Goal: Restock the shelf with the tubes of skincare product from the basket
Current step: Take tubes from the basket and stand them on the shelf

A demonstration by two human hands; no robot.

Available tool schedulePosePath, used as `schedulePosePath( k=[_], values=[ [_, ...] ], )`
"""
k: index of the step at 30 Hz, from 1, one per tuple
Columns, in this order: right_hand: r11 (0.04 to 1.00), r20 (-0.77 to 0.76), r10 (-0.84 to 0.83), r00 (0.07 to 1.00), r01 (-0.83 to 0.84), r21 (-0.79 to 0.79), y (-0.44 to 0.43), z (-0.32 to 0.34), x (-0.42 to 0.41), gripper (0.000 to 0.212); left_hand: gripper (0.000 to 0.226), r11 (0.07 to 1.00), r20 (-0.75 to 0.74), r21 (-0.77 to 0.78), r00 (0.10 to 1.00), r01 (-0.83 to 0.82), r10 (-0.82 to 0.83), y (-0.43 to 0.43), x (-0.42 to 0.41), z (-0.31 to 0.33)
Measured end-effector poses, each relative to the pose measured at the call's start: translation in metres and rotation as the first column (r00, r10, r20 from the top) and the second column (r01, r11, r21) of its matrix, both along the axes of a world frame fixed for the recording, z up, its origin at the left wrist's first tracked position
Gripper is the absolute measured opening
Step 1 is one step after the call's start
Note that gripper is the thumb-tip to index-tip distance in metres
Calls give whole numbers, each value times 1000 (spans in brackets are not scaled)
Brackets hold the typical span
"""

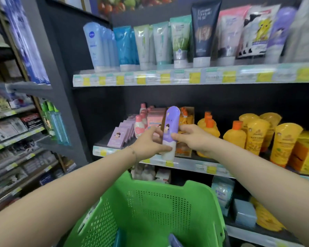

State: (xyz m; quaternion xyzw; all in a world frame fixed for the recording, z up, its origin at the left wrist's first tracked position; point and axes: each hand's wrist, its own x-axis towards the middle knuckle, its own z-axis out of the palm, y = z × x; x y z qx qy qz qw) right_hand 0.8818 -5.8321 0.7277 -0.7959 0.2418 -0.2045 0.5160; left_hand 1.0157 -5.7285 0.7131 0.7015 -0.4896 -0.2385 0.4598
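Note:
A purple tube (170, 127) with a white cap stands upright, cap down, at the front edge of the middle shelf (185, 164). My left hand (150, 143) grips its lower left side near the cap. From the other side, my right hand (191, 138) pinches the tube's middle. Below my arms sits the green basket (150, 202); a blue and a purple item (174, 240) show at its bottom edge.
Pink bottles and boxes (150, 120) and lilac packs (119, 137) fill the shelf left of the tube. Orange and yellow bottles and tubes (253, 132) stand on its right. The top shelf (185, 75) holds a row of upright tubes. Another rack (16, 131) stands at the left.

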Motion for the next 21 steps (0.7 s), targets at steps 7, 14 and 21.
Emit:
schedulePosePath(
  k=[7,14,21],
  values=[
    [995,2,14,1000,-13,-97,-13,40,-21,22,44,990,-66,-144,998,-5,-5,-16,-12,35],
    [984,109,-110,988,124,-128,-19,75,-34,19,48,976,-68,-220,998,-4,-11,-33,-28,67],
    [971,213,-142,967,178,-161,-24,101,-48,24,46,953,-110,-302,993,16,-52,-47,-46,97]
  ],
)
